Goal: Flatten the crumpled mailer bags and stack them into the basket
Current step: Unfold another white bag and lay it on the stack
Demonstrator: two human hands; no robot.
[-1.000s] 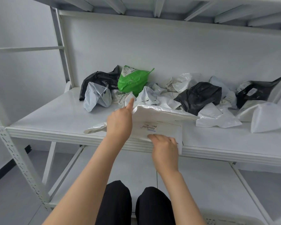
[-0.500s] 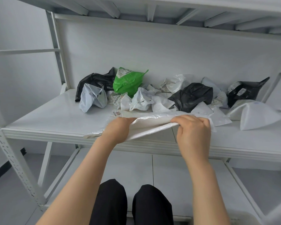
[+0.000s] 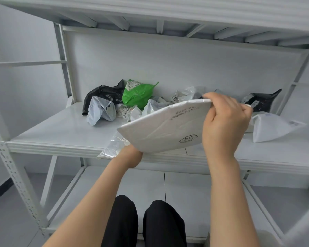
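Mailer: white mailer (image 3: 164,127) held just above the shelf (image 3: 61,132) front, nearly flat | Right hand (image 3: 225,125): pinching its far right corner | Left hand (image 3: 130,155): under near edge, fingers hidden, grip unclear | Tip: keep corners pulled apart, smooth creases before stacking; basket not seen

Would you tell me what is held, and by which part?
White mailer: right hand grips its far right corner; left hand meets its near edge, fingers hidden.

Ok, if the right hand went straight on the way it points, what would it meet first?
The right hand, gripping the white mailer, points toward the back of the shelf. Likely first: the crumpled silvery-white bag just beyond it, though depth is unclear.
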